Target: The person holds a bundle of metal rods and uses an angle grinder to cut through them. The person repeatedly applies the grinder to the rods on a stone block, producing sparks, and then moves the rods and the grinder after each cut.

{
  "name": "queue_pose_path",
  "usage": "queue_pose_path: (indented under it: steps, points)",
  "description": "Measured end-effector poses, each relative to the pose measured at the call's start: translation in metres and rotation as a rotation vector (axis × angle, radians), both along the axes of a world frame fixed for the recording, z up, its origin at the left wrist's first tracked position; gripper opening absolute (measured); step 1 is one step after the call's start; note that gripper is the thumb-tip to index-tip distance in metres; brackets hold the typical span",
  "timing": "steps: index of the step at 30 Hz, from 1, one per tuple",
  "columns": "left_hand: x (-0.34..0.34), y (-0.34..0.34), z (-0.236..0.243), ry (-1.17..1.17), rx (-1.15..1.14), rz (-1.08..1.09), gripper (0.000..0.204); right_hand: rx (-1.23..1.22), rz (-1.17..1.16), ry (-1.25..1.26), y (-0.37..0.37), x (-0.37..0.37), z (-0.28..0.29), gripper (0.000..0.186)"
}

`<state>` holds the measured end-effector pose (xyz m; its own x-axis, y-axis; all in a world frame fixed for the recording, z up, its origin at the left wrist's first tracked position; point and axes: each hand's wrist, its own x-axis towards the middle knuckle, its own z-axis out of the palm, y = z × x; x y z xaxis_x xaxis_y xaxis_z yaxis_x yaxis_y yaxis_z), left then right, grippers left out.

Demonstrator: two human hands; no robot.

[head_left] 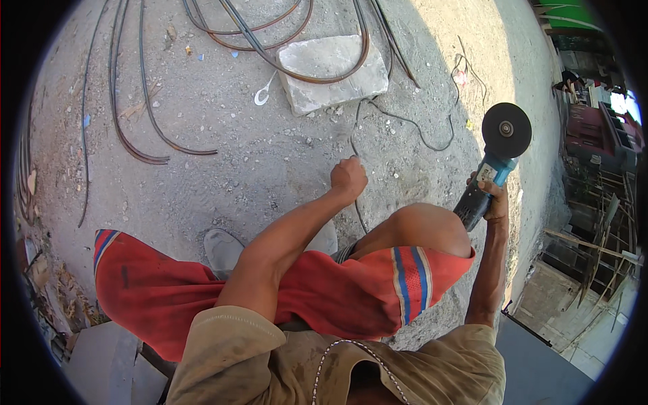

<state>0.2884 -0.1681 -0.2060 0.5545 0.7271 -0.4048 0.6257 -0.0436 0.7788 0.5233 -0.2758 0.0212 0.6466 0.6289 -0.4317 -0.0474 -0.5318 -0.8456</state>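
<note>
Khaki shirt point(432, 361) and red shorts point(331, 290) lie nearest the camera; beyond them, the right hand point(496, 200) is wrapped around the body of a teal-and-black angle grinder point(498, 167), its long axis slanting up and to the right, cutting disc point(507, 140) at the far end; the left hand point(349, 177), the farther from the grinder, is curled into a fist left of it, at a dark cord point(355, 126); I cannot tell whether it grips the cord; bent rods point(320, 81) cross a stone block point(327, 57) ahead.
</note>
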Motion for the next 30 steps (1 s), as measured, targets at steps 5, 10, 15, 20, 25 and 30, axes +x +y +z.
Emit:
queue_pose_path:
  steps: [5, 10, 15, 20, 25, 30]
  points:
    - [0.040, -0.104, 0.050, -0.331, 0.009, -1.147, 0.030, -0.169, -0.016, -0.395, -0.068, 0.031, 0.099, 0.041]
    - [0.004, -0.028, 0.036, -0.055, -0.052, -1.405, 0.048, -0.388, -0.012, -0.656, -0.082, 0.038, 0.113, 0.032]
    - [-0.099, 0.149, 0.104, 0.459, 0.232, -1.221, 0.045, -0.343, -0.012, -0.450, -0.033, 0.031, 0.006, 0.022]
    - [-0.260, 0.218, 0.233, 0.661, 0.494, -0.681, 0.050, -0.280, 0.152, -0.129, 0.087, -0.013, -0.117, 0.018]
    - [-0.348, 0.190, 0.253, 0.359, 0.256, -0.147, 0.057, -0.295, 0.344, -0.197, 0.154, -0.015, -0.182, 0.022]
    - [-0.428, 0.188, 0.237, 0.562, -0.054, -0.058, 0.061, -0.337, 0.477, -0.155, 0.205, -0.046, -0.162, 0.023]
